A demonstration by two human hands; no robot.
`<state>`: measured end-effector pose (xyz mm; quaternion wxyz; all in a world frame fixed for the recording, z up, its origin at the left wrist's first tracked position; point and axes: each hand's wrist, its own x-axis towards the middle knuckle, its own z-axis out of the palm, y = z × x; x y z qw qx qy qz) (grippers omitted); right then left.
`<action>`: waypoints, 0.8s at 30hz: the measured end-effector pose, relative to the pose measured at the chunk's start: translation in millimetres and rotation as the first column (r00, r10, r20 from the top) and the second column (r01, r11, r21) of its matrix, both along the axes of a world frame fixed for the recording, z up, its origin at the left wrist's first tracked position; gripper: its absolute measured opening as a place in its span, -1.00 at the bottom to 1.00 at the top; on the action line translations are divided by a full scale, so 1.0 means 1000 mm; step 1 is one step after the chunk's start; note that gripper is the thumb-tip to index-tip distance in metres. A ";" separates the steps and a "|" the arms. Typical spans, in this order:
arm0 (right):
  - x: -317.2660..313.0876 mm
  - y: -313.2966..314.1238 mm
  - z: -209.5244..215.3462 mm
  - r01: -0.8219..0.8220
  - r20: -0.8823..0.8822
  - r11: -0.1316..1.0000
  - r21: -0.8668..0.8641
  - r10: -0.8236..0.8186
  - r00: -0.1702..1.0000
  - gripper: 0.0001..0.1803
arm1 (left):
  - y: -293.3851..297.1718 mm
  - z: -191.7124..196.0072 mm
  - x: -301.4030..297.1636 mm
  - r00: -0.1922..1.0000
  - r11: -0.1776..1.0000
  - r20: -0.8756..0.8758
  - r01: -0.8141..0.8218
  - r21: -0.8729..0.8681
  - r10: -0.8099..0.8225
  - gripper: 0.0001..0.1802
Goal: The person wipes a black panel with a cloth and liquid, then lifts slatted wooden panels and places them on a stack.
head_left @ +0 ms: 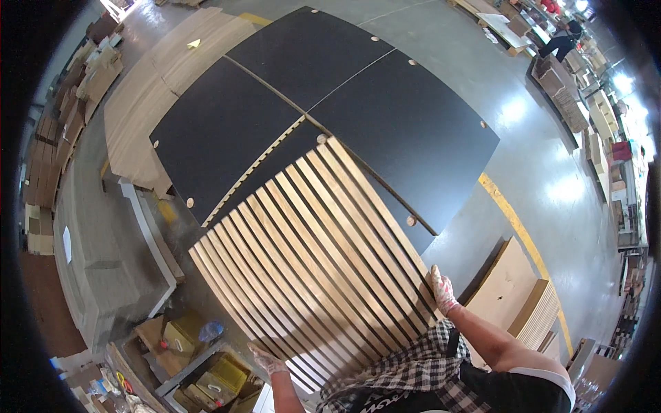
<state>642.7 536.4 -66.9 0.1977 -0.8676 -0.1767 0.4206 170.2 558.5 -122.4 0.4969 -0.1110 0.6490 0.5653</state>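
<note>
A slatted wooden panel [303,255], pale strips with dark grooves between them, reaches from my body out over the near part of some large black panels [406,117]. My left hand [268,359], in a whitish patterned glove, grips its near left edge. On its right edge my right hand [443,292], gloved alike, is closed with the fingers partly hidden. The black panels lie side by side with narrow gaps, and small round wood-coloured pieces [375,38] sit along their edges. A notched light strip [258,160] shows beyond the slatted panel's far left edge.
Wood-grain boards [148,103] lie at the far left, with a grey-brown stack [113,255] nearer. Bins with yellow containers [227,372] stand beside my left hand. Brown boards [506,282] lean at the right. Far right, a person [561,43] is near stacked boards.
</note>
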 end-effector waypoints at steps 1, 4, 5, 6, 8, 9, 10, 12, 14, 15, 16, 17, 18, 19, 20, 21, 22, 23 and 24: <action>0.016 0.005 -0.007 -0.068 0.095 0.997 0.046 0.064 0.993 -0.26 | 0.005 0.002 0.009 1.000 1.000 -0.003 -0.002 0.008 0.002 -0.47; 0.078 0.038 -0.014 -0.057 0.080 0.989 0.140 0.046 0.996 -0.33 | 0.040 0.008 0.064 0.981 0.976 -0.113 0.173 0.135 -0.158 -0.38; 0.104 0.047 -0.035 -0.050 0.097 0.983 0.174 0.033 0.995 -0.36 | 0.046 -0.009 0.070 0.938 0.982 -0.314 0.175 0.066 -0.146 -0.41; 0.146 0.040 -0.057 -0.063 0.197 0.962 0.266 0.010 0.980 -0.36 | 0.068 0.010 0.122 0.901 0.967 -0.376 0.251 0.048 -0.216 -0.45; 0.198 0.058 -0.064 0.076 0.127 0.938 0.339 -0.125 0.984 -0.33 | 0.106 0.042 0.204 0.858 0.948 -0.430 0.318 0.016 -0.281 -0.52; 0.217 0.083 -0.044 0.237 -0.024 0.929 0.284 -0.240 0.971 -0.32 | 0.112 0.041 0.224 0.863 0.948 -0.413 0.319 0.001 -0.290 -0.54; 0.229 0.107 -0.019 0.183 0.017 0.945 0.271 -0.195 0.981 -0.29 | 0.112 0.021 0.237 0.887 0.943 -0.406 0.300 0.145 -0.220 -0.57; 0.318 0.109 -0.041 0.204 -0.056 0.931 0.303 -0.196 0.979 -0.26 | 0.139 0.027 0.314 0.982 0.966 -0.113 0.171 0.192 -0.152 -0.57; 0.369 0.129 -0.047 0.167 0.015 0.935 0.313 -0.180 0.983 -0.23 | 0.153 0.015 0.355 0.965 0.949 -0.118 0.254 0.186 -0.235 -0.46; 0.392 0.144 -0.044 0.134 0.053 0.942 0.307 -0.158 0.986 -0.22 | 0.156 0.002 0.372 0.979 0.976 -0.031 0.206 0.068 -0.204 -0.42; 0.433 0.150 -0.057 0.111 0.100 0.958 0.264 -0.142 0.985 -0.20 | 0.160 -0.017 0.394 0.968 0.969 -0.103 0.236 0.070 -0.228 -0.43; 0.454 0.162 -0.052 0.137 0.030 0.958 0.251 -0.149 0.988 -0.21 | 0.170 -0.017 0.421 0.952 0.963 -0.179 0.262 0.059 -0.248 -0.44; 0.470 0.175 -0.051 0.159 -0.008 0.954 0.253 -0.162 0.987 -0.22 | 0.173 -0.013 0.442 0.973 0.975 -0.056 0.223 -0.002 -0.223 -0.45; 0.489 0.181 -0.047 0.193 -0.034 0.949 0.249 -0.190 0.981 -0.23 | 0.190 0.014 0.474 0.977 0.977 0.077 0.204 -0.068 -0.198 -0.46; 0.478 0.191 -0.037 0.177 -0.055 0.953 0.247 -0.169 0.984 -0.24 | 0.191 0.013 0.476 0.984 0.982 0.030 0.178 -0.067 -0.176 -0.48; 0.480 0.193 -0.048 0.170 -0.113 0.954 0.245 -0.146 0.983 -0.22 | 0.185 -0.005 0.468 0.977 0.978 0.047 0.208 -0.014 -0.207 -0.48; 0.488 0.202 -0.050 0.194 -0.112 0.957 0.215 -0.173 0.979 -0.21 | 0.185 -0.009 0.476 0.980 0.979 0.007 0.201 -0.022 -0.200 -0.48; 0.493 0.211 -0.053 0.216 -0.110 0.959 0.184 -0.198 0.974 -0.20 | 0.186 -0.012 0.483 0.981 0.981 -0.034 0.192 -0.031 -0.193 -0.48; 0.497 0.216 -0.058 0.186 -0.059 0.958 0.219 -0.178 0.982 -0.20 | 0.185 -0.017 0.485 0.978 0.978 0.029 0.207 -0.014 -0.206 -0.49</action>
